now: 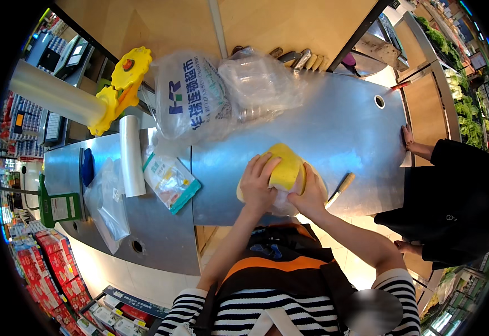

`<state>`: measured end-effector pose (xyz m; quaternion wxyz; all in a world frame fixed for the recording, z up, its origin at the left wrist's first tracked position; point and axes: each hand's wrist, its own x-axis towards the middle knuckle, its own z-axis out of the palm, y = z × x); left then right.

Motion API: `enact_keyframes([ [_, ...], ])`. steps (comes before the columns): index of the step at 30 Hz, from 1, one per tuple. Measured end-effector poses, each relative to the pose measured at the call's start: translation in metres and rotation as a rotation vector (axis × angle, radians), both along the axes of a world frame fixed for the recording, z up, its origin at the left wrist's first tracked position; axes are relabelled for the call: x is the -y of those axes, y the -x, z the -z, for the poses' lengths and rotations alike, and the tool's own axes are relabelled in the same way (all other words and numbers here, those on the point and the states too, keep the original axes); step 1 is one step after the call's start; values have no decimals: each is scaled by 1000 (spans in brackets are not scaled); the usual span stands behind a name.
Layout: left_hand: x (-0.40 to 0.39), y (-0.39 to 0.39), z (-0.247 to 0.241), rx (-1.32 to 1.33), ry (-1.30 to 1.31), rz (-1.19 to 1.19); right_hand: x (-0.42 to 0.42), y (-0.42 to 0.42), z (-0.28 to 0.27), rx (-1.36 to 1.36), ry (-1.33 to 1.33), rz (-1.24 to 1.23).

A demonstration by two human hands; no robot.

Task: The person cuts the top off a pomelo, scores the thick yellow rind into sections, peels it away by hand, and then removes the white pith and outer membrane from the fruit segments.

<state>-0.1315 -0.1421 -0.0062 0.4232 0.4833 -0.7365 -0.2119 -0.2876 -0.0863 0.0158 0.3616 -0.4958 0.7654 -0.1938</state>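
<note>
In front of me a pomelo (285,166) with yellow rind is held just over the near edge of a stainless steel table. Its rind is partly parted, baring pale pinkish inside at the lower side. My left hand (258,184) grips it from the left, fingers spread over the rind. From the right, my right hand (311,194) presses on the fruit, its thumb at the pale part and its fingers along the rind's edge. Pale rind shows outside both hands; its underside is hidden. A wooden-handled knife (342,187) lies to the right of my right hand.
Clear plastic bags (211,94) lie at the back of the steel table (353,126). Leftward are a printed packet (172,182), a plastic roll (132,155) and a yellow-ended film holder (118,94). Several handled tools (307,59) line the back. A person (450,201) stands at the right end.
</note>
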Motion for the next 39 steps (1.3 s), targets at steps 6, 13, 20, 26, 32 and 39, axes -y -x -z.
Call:
enact_keyframes([
  [6, -3, 11, -3, -29, -21, -95, 12, 30, 0, 403, -52, 89],
  [13, -9, 15, 4, -31, -50, -160, 25, 55, -20, 807, -237, 81],
  [20, -11, 26, -17, 170, -56, -161, 22, 79, -12, 855, -267, -14],
  [26, -78, 0, -20, 39, 254, 245, 13, 61, 8, 746, -141, -140],
  [32, -88, -14, -13, 319, -43, 137, 3, 36, 7, 736, -182, 63],
  [39, -31, -10, -38, 749, -301, 375, -2, 12, -6, 892, -434, 299],
])
